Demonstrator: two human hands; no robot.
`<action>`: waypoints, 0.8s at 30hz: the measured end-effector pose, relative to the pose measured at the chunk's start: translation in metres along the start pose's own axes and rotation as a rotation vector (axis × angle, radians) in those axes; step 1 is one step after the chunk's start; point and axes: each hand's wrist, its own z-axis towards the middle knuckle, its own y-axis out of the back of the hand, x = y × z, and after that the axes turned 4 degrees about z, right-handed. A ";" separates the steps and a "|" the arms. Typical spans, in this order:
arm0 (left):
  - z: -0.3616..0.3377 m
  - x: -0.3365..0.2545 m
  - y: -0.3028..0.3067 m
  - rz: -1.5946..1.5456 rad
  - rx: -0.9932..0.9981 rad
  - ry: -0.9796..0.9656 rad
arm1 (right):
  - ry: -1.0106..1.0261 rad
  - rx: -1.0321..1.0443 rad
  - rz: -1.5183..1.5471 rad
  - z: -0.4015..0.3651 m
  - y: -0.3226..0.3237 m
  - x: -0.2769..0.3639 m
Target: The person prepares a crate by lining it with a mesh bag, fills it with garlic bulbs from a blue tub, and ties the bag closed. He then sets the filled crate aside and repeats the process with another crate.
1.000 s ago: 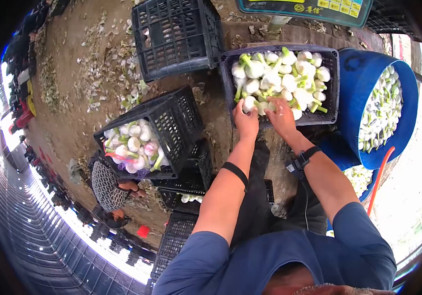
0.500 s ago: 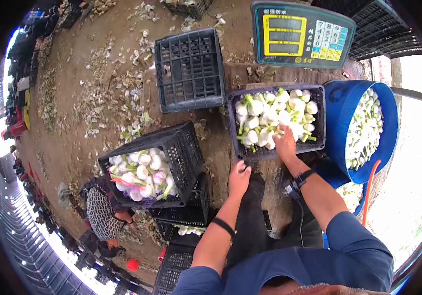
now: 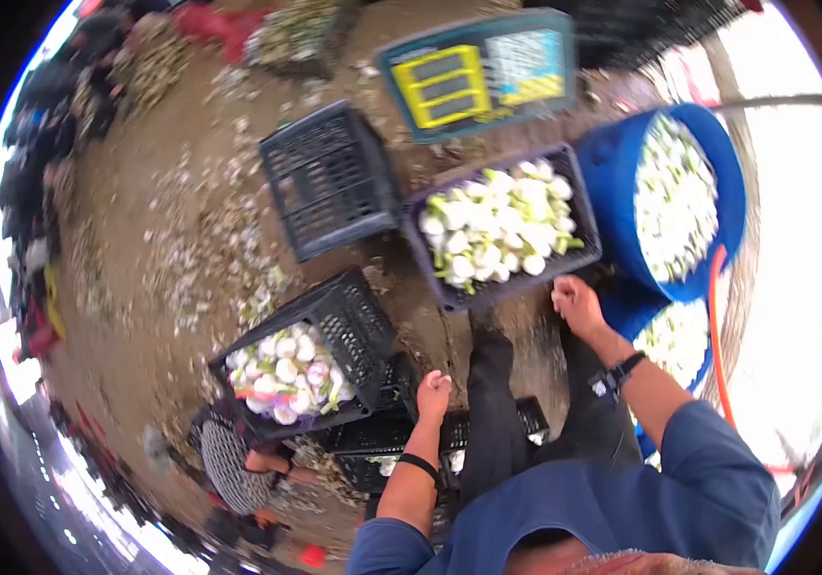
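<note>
A dark plastic crate [image 3: 420, 275] of white garlic bulbs [image 3: 502, 225] with trimmed green stems sits in front of me, under the display of a digital scale [image 3: 478, 75]. My right hand [image 3: 578, 305] is just off the crate's near right corner, its fingers curled in with no bulb showing in them. Lower and to the left, my left hand [image 3: 434, 393] hangs over the floor beside my knee. Its fingers are loosely closed, and nothing shows in them.
A blue barrel [image 3: 612, 182] full of trimmed garlic stands right, with an orange hose [image 3: 720, 335] beside it. An empty black crate [image 3: 329, 182] and a tilted crate of garlic [image 3: 358, 331] are left. A person in a patterned top [image 3: 233, 465] bends at lower left.
My right hand has come off the bulbs and back past the crate's near edge. My left hand has dropped lower and closer to me. The whole view has turned and shifted.
</note>
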 end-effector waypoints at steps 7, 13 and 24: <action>-0.023 -0.025 -0.002 -0.160 0.109 0.212 | 0.084 -0.462 -0.002 0.038 0.168 0.039; -0.053 -0.006 -0.002 -0.042 0.009 0.378 | -0.054 -0.365 -0.339 0.162 0.279 -0.055; -0.060 0.008 -0.049 0.005 0.056 0.357 | -0.045 -0.154 -0.744 0.317 0.244 -0.187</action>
